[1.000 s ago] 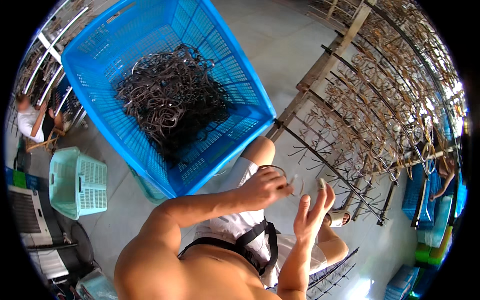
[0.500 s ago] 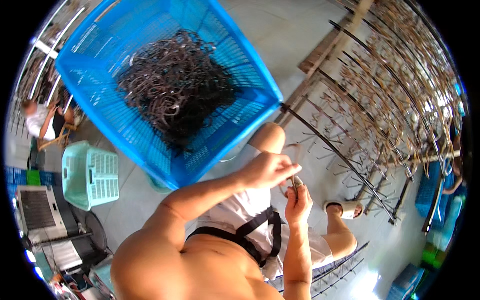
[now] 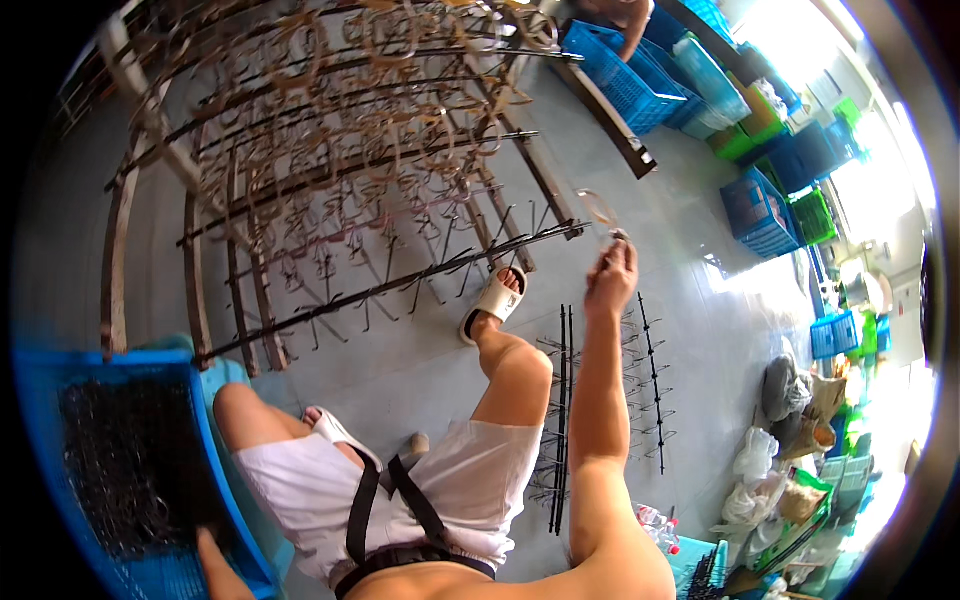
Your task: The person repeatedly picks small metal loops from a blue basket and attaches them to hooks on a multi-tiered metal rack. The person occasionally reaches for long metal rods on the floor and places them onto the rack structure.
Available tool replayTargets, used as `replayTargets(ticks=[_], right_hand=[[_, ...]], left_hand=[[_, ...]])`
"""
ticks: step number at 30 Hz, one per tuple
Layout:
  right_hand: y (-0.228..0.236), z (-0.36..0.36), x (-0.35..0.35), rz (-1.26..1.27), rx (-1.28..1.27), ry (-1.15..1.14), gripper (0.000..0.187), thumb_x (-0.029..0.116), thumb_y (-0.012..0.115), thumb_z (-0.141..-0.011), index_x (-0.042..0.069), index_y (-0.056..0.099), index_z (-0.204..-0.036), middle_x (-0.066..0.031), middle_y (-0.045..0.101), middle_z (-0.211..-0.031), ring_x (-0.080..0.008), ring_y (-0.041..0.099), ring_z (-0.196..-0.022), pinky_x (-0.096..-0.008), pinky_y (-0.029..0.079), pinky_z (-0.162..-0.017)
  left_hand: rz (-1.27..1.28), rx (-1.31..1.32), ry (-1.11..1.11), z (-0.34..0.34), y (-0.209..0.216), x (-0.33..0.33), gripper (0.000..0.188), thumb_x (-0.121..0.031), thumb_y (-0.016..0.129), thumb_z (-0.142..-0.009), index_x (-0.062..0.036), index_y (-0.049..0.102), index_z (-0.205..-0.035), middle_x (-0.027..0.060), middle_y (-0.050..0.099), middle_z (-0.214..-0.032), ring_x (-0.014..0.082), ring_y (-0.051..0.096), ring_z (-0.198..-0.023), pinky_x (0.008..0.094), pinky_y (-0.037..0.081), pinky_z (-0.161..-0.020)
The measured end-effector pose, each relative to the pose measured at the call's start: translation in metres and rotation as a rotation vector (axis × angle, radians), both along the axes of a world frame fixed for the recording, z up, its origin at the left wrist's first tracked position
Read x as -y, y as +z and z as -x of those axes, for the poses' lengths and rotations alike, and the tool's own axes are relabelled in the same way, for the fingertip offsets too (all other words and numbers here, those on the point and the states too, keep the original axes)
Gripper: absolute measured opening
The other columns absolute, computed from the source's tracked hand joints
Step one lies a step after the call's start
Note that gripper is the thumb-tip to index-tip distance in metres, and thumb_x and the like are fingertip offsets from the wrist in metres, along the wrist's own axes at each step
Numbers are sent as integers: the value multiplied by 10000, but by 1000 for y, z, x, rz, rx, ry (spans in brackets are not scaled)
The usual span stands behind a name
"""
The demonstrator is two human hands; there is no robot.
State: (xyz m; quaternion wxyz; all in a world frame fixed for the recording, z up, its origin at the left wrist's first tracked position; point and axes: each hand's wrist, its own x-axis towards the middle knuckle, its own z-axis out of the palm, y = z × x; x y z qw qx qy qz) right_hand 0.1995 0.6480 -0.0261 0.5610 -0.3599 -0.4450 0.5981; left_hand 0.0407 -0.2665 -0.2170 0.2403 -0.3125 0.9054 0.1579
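Observation:
My right hand (image 3: 612, 275) is stretched out ahead with its fingers closed on a thin, pale brownish loop (image 3: 599, 207), slightly blurred, its exact kind unclear. The loop stands up from the fingertips, just right of the end of the rack's nearest bar. Low on the left, my left arm reaches into a blue plastic basket (image 3: 203, 420). Only a bit of my left hand or wrist (image 3: 210, 560) shows there, and its fingers are lost in the shade. Beside it lies a tangled heap of dark thin curved strips (image 3: 115, 470).
A rack of dark hooked bars (image 3: 400, 285) hung with many brown loops stands ahead. Separate hooked bars (image 3: 655, 385) lie on the floor right of my knee. Blue crates (image 3: 762, 215) and bags (image 3: 790, 430) line the right side. Another person's arm (image 3: 632, 30) reaches into a far blue crate (image 3: 625, 80).
The view has swung to the right. My hands, earlier close together before my lap, are now apart: the right is extended forward with the loop, the left is down at the basket.

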Motion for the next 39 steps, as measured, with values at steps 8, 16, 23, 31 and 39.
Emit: replayTargets(ticks=[8,16,23,31,39], right_hand=[[-29,56,-28,198,93,156,134,174,507,-910,69,589,-920,10,518,-643,-51,373,-402,-199,277,-322],[-18,53,-25,254,-10,153,157,106,468,-904,10,578,-961,-39,554,-680,-75,361,-351,-207,262,-291],[-15,55,-21,233,74,137,144,131,478,-907,42,591,-923,-21,556,-678,-70,398,-391,-213,296,-321],[-32,58,-19,111,109,76,169,189,534,-915,45,619,-938,-9,565,-670,-48,380,-415,-206,287,-346],[-38,69,-8,78,159,15,164,186,560,-900,42,638,-913,-2,546,-627,-47,354,-395,-212,259,-345]], left_hand=[[-123,-254,43,64,44,15,616,160,405,-610,-98,462,-1166,124,510,-986,279,566,-750,345,483,-499],[-598,-487,-207,72,105,-141,584,183,399,-726,-19,443,-1273,41,521,-1025,135,513,-885,206,423,-745],[-865,-417,90,64,105,-159,437,-3,429,-775,-16,496,-1206,66,575,-1083,144,543,-922,253,431,-805],[-468,-701,-112,68,81,-172,476,69,409,-799,-18,448,-1266,136,524,-1184,241,519,-1049,338,405,-919],[-137,-893,-202,74,72,-182,574,123,480,-789,-43,369,-1327,209,460,-1274,300,489,-1130,379,392,-955]])
